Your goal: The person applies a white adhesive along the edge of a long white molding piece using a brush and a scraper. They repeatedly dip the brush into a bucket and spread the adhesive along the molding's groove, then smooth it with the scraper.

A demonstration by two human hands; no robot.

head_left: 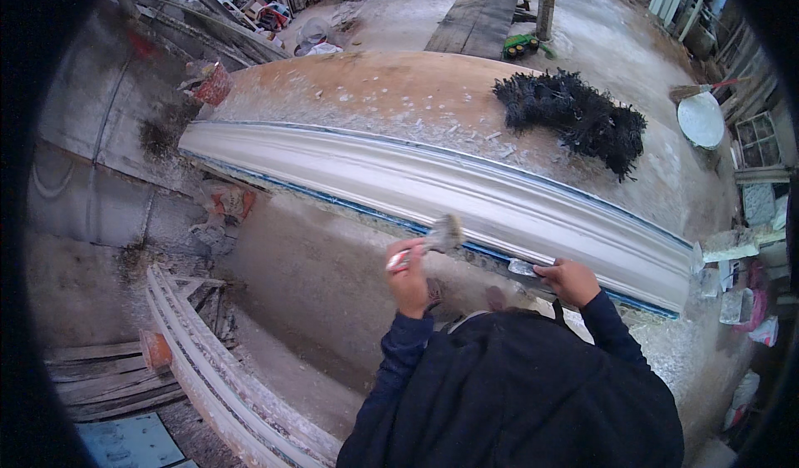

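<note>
Left hand [408,278]: closed on a paintbrush [433,241], bristles raised toward 1 o'clock, just short of the moulding.
Right hand [570,281]: fingers curled over a flat metal scraper [524,268] at the near edge.
Plaster cornice moulding [433,176]: long white run lying from 9 to 4 o'clock on the workbench [374,93].
Technique: I judge long strokes along the profile best — scraper held flat.
Nearby: black fibre bundle [574,114] at 1 o'clock.

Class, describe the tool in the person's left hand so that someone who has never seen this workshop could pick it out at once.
Start at the long white moulded cornice lying across the workbench. Near its front edge, the left hand holds up a small brush with a pale handle and grey, plaster-caked bristles. Unlike the flat blade under the right hand, it is raised clear of the cornice.
</note>
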